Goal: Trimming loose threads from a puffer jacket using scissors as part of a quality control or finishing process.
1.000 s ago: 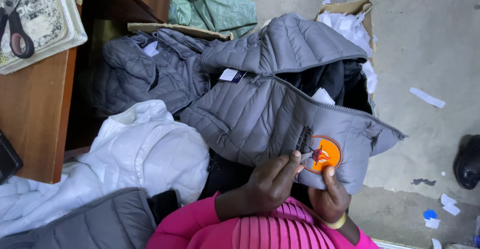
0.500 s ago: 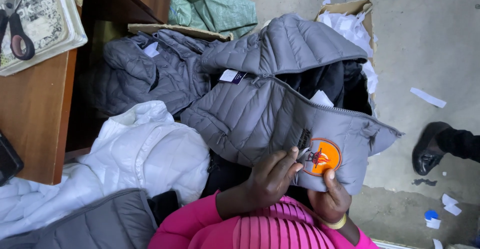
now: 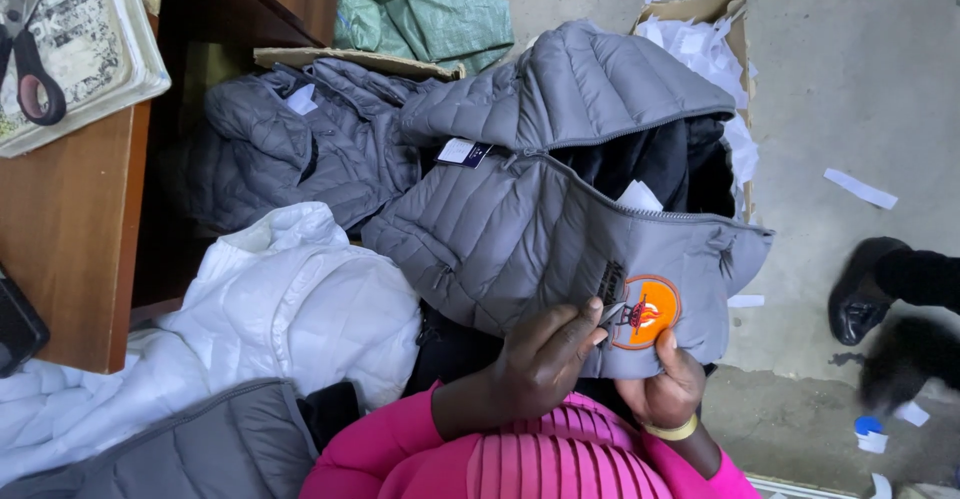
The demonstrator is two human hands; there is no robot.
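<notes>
1. The left hand [image 3: 545,359] presses its fingers against the front of a grey quilted jacket [image 3: 520,229], the fingertips [image 3: 590,317] curled narrow around a small dark tool [image 3: 610,287] that sits at the edge of a round orange patch [image 3: 647,311]; what kind of tool it is cannot be told.
2. The right hand [image 3: 668,389] pinches the jacket's lower hem just below the patch, thumb on top of the fabric, with a yellow band [image 3: 672,429] at the wrist.
3. The patch lies between the two hands, touching the left fingertips and just above the right thumb.
4. The jacket spreads away from the grip, its hood farthest from the hands and a small label [image 3: 463,152] near the collar.
5. Left of the grip lies a white padded jacket [image 3: 300,309]; beyond it, another grey jacket [image 3: 290,149].
6. Far left of the hands, a wooden table [image 3: 70,229] carries a tray [image 3: 135,69] with scissors [image 3: 30,49].
7. Beyond the hood stands a cardboard box [image 3: 700,9] of white paper scraps.
8. Right of the grip, well apart, a black shoe [image 3: 865,294] of another person rests on the concrete floor [image 3: 850,79].
</notes>
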